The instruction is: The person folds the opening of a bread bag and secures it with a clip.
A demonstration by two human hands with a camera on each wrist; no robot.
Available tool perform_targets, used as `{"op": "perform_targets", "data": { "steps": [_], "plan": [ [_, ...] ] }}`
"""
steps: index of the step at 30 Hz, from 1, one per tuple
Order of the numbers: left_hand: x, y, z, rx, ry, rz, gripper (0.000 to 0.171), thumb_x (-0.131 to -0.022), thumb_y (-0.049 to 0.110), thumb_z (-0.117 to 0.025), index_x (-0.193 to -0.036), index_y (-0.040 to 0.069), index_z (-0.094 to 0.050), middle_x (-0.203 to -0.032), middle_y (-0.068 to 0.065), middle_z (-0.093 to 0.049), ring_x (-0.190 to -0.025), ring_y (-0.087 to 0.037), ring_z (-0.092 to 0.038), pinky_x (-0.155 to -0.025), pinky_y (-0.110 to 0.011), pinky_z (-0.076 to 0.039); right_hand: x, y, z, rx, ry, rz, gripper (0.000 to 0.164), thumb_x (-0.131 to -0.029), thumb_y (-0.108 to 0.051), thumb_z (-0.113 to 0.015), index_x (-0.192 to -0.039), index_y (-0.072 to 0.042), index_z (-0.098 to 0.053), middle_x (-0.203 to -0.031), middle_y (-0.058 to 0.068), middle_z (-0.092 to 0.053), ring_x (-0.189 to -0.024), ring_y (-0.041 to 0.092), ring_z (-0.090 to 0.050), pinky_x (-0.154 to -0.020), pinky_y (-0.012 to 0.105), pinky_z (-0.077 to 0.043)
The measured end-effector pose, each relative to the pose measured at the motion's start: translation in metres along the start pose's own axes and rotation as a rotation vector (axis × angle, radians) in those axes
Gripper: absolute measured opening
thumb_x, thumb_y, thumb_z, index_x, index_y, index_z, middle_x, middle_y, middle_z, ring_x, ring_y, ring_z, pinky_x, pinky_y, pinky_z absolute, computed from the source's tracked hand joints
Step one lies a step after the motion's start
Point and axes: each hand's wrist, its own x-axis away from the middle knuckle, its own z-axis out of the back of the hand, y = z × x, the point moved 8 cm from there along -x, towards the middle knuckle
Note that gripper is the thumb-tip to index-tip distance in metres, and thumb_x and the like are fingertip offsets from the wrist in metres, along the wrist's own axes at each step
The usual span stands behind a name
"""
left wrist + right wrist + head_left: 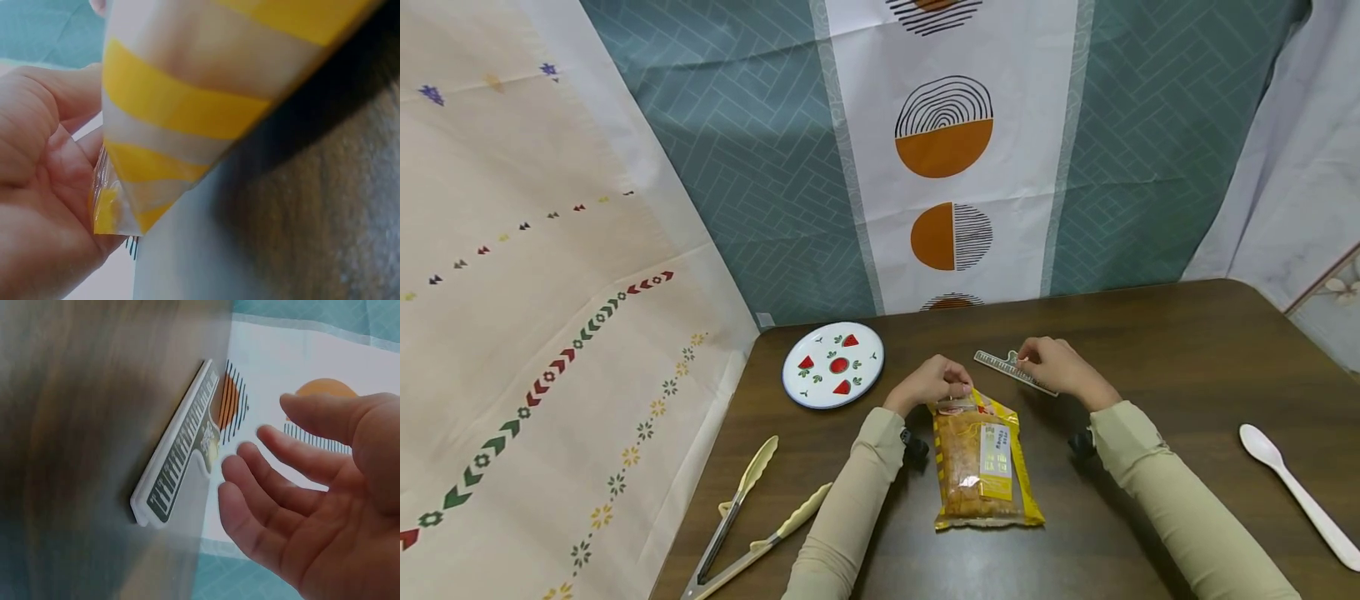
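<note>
A yellow and clear food packet (962,467) with a golden-brown, bread-like food inside lies flat on the table, label side up. My left hand (931,382) pinches its top edge; the packet's striped side (187,119) fills much of the left wrist view, where the fingertips are hidden behind the film. To the right, a long bag clip (1015,371) with ruler-like markings lies on the table. Close over it is my right hand (1062,368). In the right wrist view the fingers (275,487) are spread and loosely bent beside the clip, with a gap between them.
A white plate (832,365) with watermelon prints stands at the back left. Opened tongs (752,525) lie at the front left, by my left sleeve. A white spoon (1296,492) rests near the right edge. Patterned cloth (958,192) hangs behind the table.
</note>
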Motion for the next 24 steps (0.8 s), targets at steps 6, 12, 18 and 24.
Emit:
{"op": "perform_targets", "data": {
  "steps": [6, 12, 18, 24],
  "plan": [
    [0.002, -0.003, 0.001, 0.003, 0.013, 0.004, 0.01, -0.098, 0.004, -0.066, -0.096, -0.002, -0.074, -0.084, -0.007, -0.071, -0.07, -0.011, -0.055, -0.064, -0.023, -0.045, -0.007, 0.009, 0.001, -0.001, 0.065, -0.052, 0.029, -0.099, -0.011, -0.063, -0.118, 0.011, -0.06, -0.103, 0.021, -0.062, -0.093, 0.034, -0.059, -0.082, 0.052, -0.051],
    [0.001, -0.001, 0.002, 0.001, 0.012, -0.034, 0.01, -0.098, 0.003, -0.065, -0.096, -0.001, -0.074, -0.082, -0.003, -0.07, -0.07, -0.01, -0.055, -0.064, -0.024, -0.046, -0.016, 0.014, 0.0, 0.031, 0.096, -0.085, 0.034, -0.099, -0.011, -0.063, -0.123, 0.012, -0.056, -0.108, 0.025, -0.057, -0.096, 0.038, -0.056, -0.084, 0.055, -0.049],
    [0.003, 0.002, 0.004, 0.005, 0.012, -0.033, 0.01, -0.098, 0.004, -0.065, -0.097, -0.001, -0.074, -0.084, -0.002, -0.071, -0.073, -0.01, -0.056, -0.066, -0.024, -0.047, -0.023, 0.02, -0.011, 0.074, 0.044, -0.097, 0.037, -0.1, -0.012, -0.06, -0.123, 0.017, -0.056, -0.113, 0.032, -0.056, -0.103, 0.045, -0.055, -0.087, 0.059, -0.047],
    [0.005, 0.002, 0.004, 0.039, 0.018, -0.025, 0.01, -0.096, 0.003, -0.067, -0.096, -0.003, -0.074, -0.084, -0.007, -0.071, -0.07, -0.01, -0.055, -0.064, -0.023, -0.045, -0.024, 0.019, -0.017, 0.106, 0.027, -0.083, 0.032, -0.099, -0.01, -0.062, -0.115, 0.017, -0.062, -0.112, 0.033, -0.059, -0.109, 0.05, -0.053, -0.091, 0.062, -0.045]
  ]
}}
